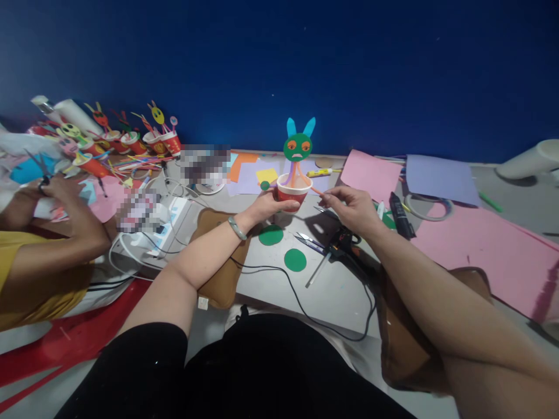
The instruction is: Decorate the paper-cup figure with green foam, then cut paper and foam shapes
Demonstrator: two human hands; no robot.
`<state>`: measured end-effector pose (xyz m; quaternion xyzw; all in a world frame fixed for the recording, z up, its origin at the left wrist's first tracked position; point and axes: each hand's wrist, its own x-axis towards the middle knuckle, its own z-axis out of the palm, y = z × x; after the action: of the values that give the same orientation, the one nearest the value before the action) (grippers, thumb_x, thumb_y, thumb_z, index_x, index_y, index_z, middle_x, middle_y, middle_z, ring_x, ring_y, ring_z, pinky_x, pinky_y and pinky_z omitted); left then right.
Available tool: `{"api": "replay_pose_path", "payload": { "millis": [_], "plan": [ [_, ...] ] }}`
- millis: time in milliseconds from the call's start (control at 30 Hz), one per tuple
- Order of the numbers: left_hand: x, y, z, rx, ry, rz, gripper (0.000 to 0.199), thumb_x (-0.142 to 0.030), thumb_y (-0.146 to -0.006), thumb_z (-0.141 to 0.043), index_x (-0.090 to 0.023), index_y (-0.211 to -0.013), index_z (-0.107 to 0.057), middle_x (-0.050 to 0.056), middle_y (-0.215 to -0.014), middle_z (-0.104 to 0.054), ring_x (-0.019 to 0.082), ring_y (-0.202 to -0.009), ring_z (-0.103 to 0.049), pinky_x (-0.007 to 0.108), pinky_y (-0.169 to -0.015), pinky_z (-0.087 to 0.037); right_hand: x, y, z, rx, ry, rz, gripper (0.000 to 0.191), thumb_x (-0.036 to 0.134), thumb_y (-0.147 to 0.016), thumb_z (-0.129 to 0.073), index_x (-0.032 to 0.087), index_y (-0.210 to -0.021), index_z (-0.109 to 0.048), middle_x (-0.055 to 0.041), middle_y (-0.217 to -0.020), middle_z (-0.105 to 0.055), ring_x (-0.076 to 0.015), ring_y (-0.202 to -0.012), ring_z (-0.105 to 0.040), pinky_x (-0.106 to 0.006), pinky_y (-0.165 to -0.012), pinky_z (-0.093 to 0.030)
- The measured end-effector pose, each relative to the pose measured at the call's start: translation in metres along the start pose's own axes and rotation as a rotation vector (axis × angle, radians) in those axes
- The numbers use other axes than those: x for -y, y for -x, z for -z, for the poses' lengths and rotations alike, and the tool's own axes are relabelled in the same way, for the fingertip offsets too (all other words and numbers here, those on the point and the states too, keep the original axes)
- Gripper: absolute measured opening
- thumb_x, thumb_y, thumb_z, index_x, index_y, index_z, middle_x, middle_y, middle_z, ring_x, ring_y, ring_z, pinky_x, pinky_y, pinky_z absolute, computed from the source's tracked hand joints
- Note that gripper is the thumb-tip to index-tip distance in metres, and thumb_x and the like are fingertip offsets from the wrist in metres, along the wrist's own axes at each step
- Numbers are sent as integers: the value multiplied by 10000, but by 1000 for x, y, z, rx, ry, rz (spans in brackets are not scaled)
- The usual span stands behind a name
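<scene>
A red and white paper cup (292, 195) is held upright by my left hand (271, 208), whose fingers wrap its lower left side. Out of the cup rises a green paper face (297, 147) with orange eyes and two blue ears, on orange and purple stems. My right hand (345, 203) pinches the end of an orange stem (315, 189) that leans out over the cup's right rim. A small green disc (265, 185) shows by my left hand. Two larger green circles, one (271, 235) beside the other (295, 260), lie below the cup.
Scissors (310, 243), a black glue gun (349, 256) with its cable, and a black marker (400, 215) lie at the right. Pink paper (480, 250) and a tape roll (430, 208) are farther right. At left, a person's hands hold scissors (42, 169) near finished cups (170, 142).
</scene>
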<state>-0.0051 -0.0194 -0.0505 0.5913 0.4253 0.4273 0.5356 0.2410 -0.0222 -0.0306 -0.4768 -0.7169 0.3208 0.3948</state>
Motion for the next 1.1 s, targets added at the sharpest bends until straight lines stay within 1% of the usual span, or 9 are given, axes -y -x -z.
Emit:
{"api": "replay_pose_path", "payload": {
  "millis": [167,300,400,533,667,800,867,1000,1100],
  "plan": [
    [-1,3,1,20,-72,35,673,-494,-660,-903,-130,-1197,-722,188,-1310,-740,336,-1272,-660,508,-1166,-464,2,1,1,-24,28,-19,220,430,-889,-687,241,-782,-720,-61,-790,-793,-241,-780,-741,-378,-800,-590],
    [-5,7,0,46,-120,56,690,-503,-680,-893,-159,-1250,-712,168,-1377,-716,335,-1334,-633,506,-1222,-417,2,0,1,-39,14,-49,239,457,-878,-715,245,-765,-710,-55,-754,-775,-235,-751,-727,-363,-746,-584],
    [-7,10,-2,66,-126,47,686,-499,-701,-878,-155,-1267,-700,183,-1429,-684,331,-1375,-608,496,-1234,-413,1,0,1,-68,-28,-73,275,488,-862,-728,244,-741,-691,-52,-725,-760,-225,-705,-706,-346,-676,-566],
    [-11,13,-4,112,-132,81,673,-491,-716,-863,-143,-1267,-693,194,-1461,-661,331,-1368,-612,488,-1217,-442,0,-1,0,-93,-53,-95,280,486,-842,-732,237,-726,-683,-47,-707,-750,-203,-648,-671,-330,-624,-538],
    [-14,14,-3,162,-140,115,647,-513,-737,-849,-145,-1251,-707,175,-1407,-697,345,-1328,-637,500,-1194,-470,0,0,1,-100,-71,-97,262,469,-839,-731,240,-722,-678,-44,-705,-744,-204,-648,-674,-334,-638,-545],
    [-14,13,0,233,-292,144,650,-580,-757,-821,-175,-1258,-732,137,-1272,-758,366,-1270,-662,543,-1187,-467,2,0,1,-84,-70,-97,284,490,-845,-738,240,-729,-667,-42,-696,-733,-204,-650,-679,-335,-643,-548],
    [-15,13,1,249,-367,127,637,-608,-749,-817,-196,-1230,-755,122,-1227,-770,382,-1265,-659,553,-1195,-454,3,0,1,-72,-76,-100,294,503,-839,-748,239,-734,-672,-42,-695,-732,-203,-653,-680,-334,-644,-552],
    [-18,13,1,272,-399,64,644,-606,-743,-823,-229,-1261,-756,107,-1253,-764,388,-1305,-637,532,-1215,-437,6,1,1,-54,-120,-103,310,523,-818,-776,240,-729,-687,-47,-713,-753,-208,-663,-687,-347,-661,-575],
    [-16,13,1,310,-383,90,632,-597,-757,-818,-227,-1266,-758,116,-1270,-760,380,-1271,-659,530,-1184,-469,9,2,0,-42,-136,-105,315,526,-804,-788,241,-708,-693,-48,-712,-756,-205,-655,-684,-353,-674,-584]
  ]
}}
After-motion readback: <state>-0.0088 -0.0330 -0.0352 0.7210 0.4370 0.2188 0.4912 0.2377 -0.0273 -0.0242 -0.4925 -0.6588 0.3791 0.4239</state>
